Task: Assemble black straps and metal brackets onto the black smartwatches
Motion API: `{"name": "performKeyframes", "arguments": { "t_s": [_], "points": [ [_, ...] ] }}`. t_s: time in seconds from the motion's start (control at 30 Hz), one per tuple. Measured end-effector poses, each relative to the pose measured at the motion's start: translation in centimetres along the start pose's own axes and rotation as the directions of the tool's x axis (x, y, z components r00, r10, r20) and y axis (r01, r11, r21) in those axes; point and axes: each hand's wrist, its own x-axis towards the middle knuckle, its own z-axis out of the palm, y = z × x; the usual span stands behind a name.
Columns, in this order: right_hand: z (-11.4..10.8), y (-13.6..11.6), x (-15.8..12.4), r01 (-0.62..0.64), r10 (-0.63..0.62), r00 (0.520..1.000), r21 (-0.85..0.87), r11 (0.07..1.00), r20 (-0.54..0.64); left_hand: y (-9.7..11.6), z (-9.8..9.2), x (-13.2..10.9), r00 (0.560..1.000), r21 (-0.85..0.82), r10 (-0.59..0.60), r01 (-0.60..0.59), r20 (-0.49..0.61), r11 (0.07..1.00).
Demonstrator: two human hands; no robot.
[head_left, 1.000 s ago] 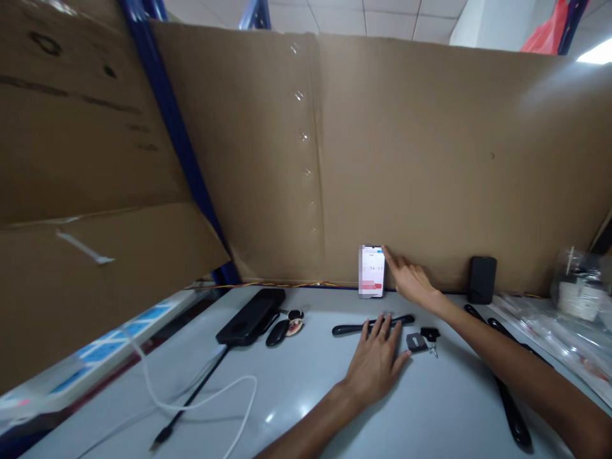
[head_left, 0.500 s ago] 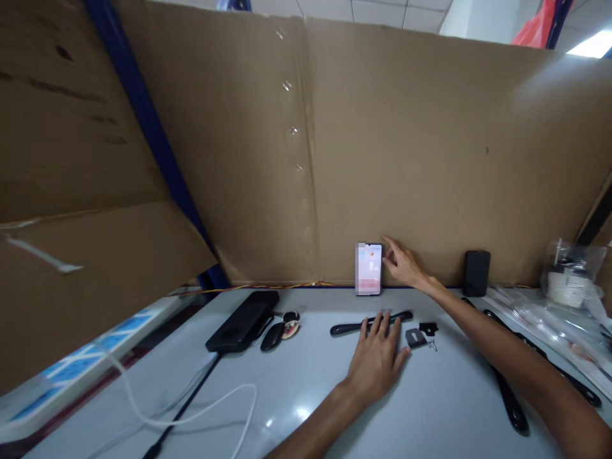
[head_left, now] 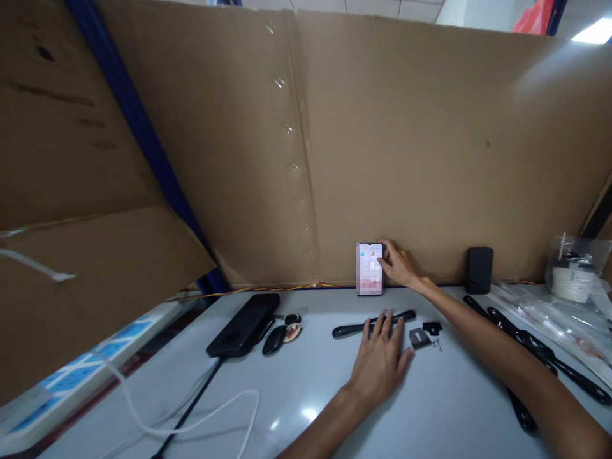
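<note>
The right hand (head_left: 399,264) is touching the phone (head_left: 367,274), which is standing tall just to its left, but I can't tell if it is gripping, while the left hand (head_left: 377,366) is lying flat, fingers over a sideways bar (head_left: 350,330).

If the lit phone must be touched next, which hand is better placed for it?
Probably the right hand: its fingers are at the right edge of the lit phone. The left hand is farther away, its fingers over the black bar.
</note>
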Motion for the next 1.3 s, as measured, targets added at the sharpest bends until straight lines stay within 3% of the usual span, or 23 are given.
{"name": "performKeyframes", "arguments": {
  "t_s": [1.3],
  "points": [
    [0.1, 0.6, -0.1, 0.06, -0.06, 0.998, 0.048, 0.997, 0.001, 0.2, -0.6, 0.0, 1.0, 0.019, -0.008, 0.008, 0.031, 1.0]
  ]
}}
